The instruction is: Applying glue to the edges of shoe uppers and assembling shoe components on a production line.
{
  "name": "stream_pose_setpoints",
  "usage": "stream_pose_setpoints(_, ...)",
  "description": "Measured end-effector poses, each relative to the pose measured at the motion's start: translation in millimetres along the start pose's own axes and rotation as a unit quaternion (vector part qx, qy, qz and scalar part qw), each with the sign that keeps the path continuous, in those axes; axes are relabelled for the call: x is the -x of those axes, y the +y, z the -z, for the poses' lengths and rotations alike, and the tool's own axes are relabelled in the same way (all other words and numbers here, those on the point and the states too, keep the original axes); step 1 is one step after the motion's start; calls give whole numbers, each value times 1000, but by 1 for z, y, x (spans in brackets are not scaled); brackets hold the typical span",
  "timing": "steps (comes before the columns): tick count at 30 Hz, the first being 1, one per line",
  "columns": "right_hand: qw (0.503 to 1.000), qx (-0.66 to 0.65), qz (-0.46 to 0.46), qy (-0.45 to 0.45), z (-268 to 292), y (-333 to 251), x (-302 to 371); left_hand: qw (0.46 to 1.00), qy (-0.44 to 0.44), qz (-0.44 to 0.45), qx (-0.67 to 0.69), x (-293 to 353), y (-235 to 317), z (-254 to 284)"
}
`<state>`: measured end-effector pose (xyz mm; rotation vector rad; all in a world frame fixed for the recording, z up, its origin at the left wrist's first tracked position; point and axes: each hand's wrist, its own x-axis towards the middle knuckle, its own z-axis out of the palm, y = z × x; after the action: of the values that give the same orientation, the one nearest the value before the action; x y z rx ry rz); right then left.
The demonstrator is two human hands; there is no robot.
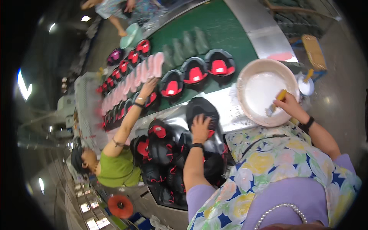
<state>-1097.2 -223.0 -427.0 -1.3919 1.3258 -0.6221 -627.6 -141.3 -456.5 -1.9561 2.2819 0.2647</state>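
My left hand [201, 129] grips a black shoe upper [200, 105] with red inside, over the metal edge of the belt. In my right hand [289, 105] is a brush [270, 110] with a yellow handle, its bristles low in a basin [246, 104]. The pale pink basin holds a white liquid. Beyond my left hand, several black and red shoe uppers [194, 73] stand in a row on the green belt [226, 28]. Grey-green soles [187, 44] and pink soles [155, 66] lie in rows farther off.
A heap of black shoe uppers [163, 151] fills a bin left of my left arm. A co-worker in a green top [119, 168] reaches over the pink soles. Another person [109, 8] at the far side holds a mint basin [132, 36]. A white pot [306, 87] stands right of my basin.
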Motion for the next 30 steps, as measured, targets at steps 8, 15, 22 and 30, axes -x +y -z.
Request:
stream_pose_setpoints(8, 993, 67, 38, 88, 5, 15, -62, 972, 95, 133, 169, 30, -32, 88)
stream_pose_setpoints(15, 993, 31, 101, 54, -59, 20, -114, 889, 282, 206, 295, 96, -68, 119)
stream_pose_setpoints(22, 920, 254, 200, -222, -34, 29, -74, 879, 288, 182, 334, 73, -9, 141)
stream_pose_setpoints(30, 975, 105, 164, -108, 67, -44, -80, 888, 299, 132, 324, -3, 67, 165)
